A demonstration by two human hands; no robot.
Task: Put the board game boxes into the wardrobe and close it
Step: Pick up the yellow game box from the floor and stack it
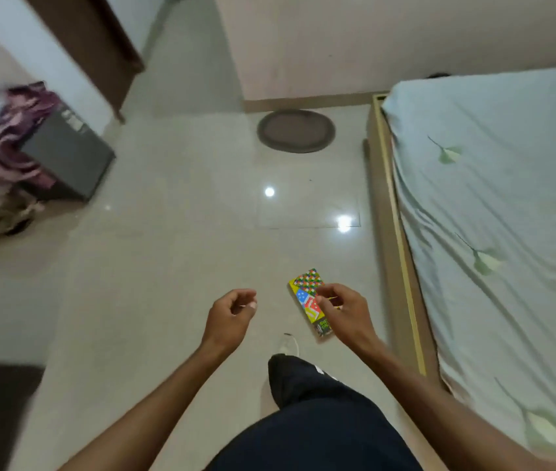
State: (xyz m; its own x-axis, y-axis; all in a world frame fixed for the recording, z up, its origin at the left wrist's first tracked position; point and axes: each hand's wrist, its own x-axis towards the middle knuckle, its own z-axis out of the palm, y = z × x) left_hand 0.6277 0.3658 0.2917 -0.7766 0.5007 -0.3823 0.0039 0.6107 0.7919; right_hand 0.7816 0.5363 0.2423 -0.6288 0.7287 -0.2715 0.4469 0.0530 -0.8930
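Nearest the camera, a dark-trousered leg (320, 419) is stepping fwd w/ both forearms reaching out. Left hand (232, 316) is hanging loosely curled, holding nothing. Right hand (342, 311) is hovering over the board game box (307, 297), fingers half-curled; can't tell if it's touching. Box is lying flat on the glossy tile floor (167, 249), near the bed (494, 215) frame's edge; print unreadable. Beyond, open floor is stretching to a round mat (296, 130) by the wall.
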